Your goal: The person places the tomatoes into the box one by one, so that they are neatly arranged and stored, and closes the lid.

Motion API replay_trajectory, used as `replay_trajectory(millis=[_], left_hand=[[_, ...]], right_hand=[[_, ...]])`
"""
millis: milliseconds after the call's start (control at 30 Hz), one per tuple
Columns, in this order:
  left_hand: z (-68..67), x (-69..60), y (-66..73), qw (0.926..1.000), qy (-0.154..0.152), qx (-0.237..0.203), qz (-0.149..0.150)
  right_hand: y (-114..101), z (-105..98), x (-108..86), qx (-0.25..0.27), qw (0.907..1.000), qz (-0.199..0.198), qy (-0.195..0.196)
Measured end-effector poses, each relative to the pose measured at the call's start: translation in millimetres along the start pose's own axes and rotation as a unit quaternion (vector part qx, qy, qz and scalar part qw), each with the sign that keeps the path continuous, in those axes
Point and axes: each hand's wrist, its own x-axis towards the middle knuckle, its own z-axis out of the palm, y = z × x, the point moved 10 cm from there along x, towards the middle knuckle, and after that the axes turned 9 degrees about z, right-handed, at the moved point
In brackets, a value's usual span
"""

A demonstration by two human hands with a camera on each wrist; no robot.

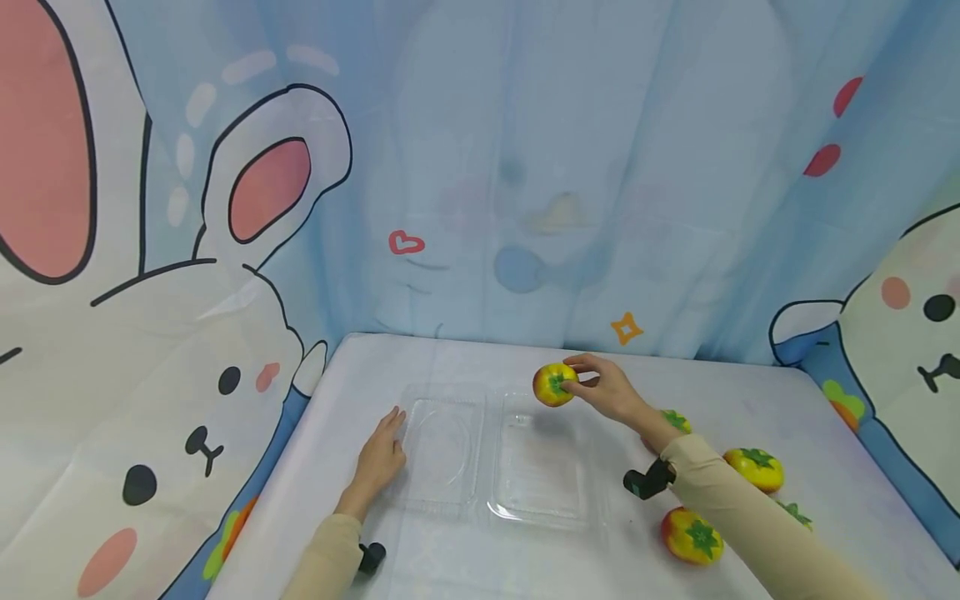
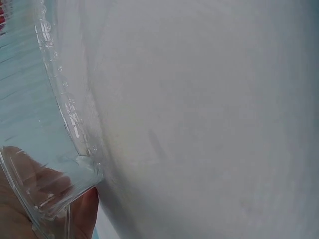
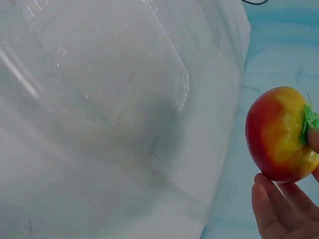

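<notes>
My right hand [image 1: 611, 393] holds a red-and-yellow persimmon [image 1: 555, 384] with a green leafy top, raised over the far right part of a clear plastic clamshell box [image 1: 540, 467]. In the right wrist view, fingertips touch the underside of the persimmon [image 3: 279, 134], and the thumb lies by its green top. My left hand [image 1: 381, 454] rests at the box's left edge, its fingers fairly straight. Part of this hand [image 2: 42, 181] appears through a clear plastic corner [image 2: 84, 172] in the left wrist view. The box lies unfolded, its two halves side by side.
More persimmons lie on the white table to the right: one near the front [image 1: 692, 536], one farther right [image 1: 753, 469], and others partly hidden by the right arm. A blue curtain [image 1: 480, 167] with cartoon animals stands behind the table and at its sides.
</notes>
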Motion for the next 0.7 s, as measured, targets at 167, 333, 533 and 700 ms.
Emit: replay_trajectory(millis=[167,333,533,700], left_hand=[[-0.6,-0.3,0.6,0.9999,0.006,-0.013,0.006],[-1.3,0.4,2.3,0.9998,0.009,-0.014,0.014],[-3.7,0.3,4.8,0.9993,0.022,0.001,0.031],[-3.2,-0.8,3.8,0.9992,0.021,-0.006,0.032]], right_hand=[[-7.0,26.8,-0.9,0.011,0.9996,-0.010,-0.022],[-8.4,52.1,-3.3,0.010,0.9991,-0.008,-0.040],[-4.8,75.7,-6.1,0.010,0.9980,0.005,-0.062],[3.1,84.0,-9.0,0.008,0.9978,0.009,-0.065]])
